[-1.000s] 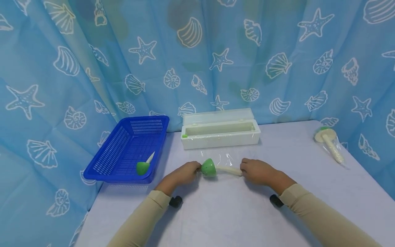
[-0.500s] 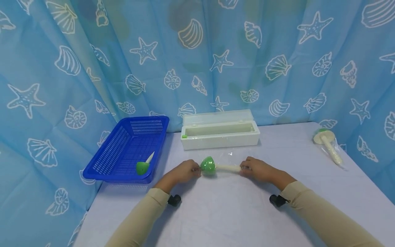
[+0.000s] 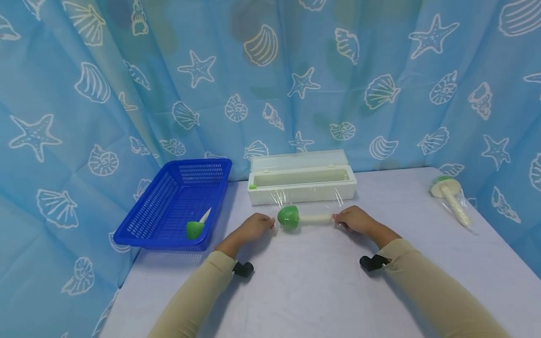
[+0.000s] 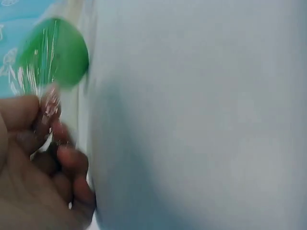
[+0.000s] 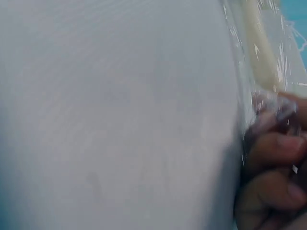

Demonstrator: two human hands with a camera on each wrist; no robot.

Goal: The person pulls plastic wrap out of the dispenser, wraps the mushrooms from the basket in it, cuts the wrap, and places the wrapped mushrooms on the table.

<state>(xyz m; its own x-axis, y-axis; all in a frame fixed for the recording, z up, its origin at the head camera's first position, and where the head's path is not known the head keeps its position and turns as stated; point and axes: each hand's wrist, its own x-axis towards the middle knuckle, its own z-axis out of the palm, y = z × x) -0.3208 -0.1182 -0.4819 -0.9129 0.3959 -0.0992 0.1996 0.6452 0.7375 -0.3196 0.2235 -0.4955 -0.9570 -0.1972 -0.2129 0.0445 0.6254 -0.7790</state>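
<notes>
Between my hands lies a mushroom-shaped piece with a green domed cap and an off-white stem, covered by clear cling film. My left hand pinches gathered film just beyond the cap; in the left wrist view the film wrinkles run from the fingers over the green dome. My right hand pinches film at the stem's far end, and the right wrist view shows bunched film between thumb and fingers beside the stem.
A long white box with a raised lid and a small green tab stands behind the hands. On the left, a blue basket holds a smaller green-capped piece. Another film-wrapped mushroom-shaped piece lies at the table's right edge.
Both hands have moved slightly away from me, toward the white box, carrying the film-covered piece along. The piece lies straighter now, and the film stands up more visibly behind it.
</notes>
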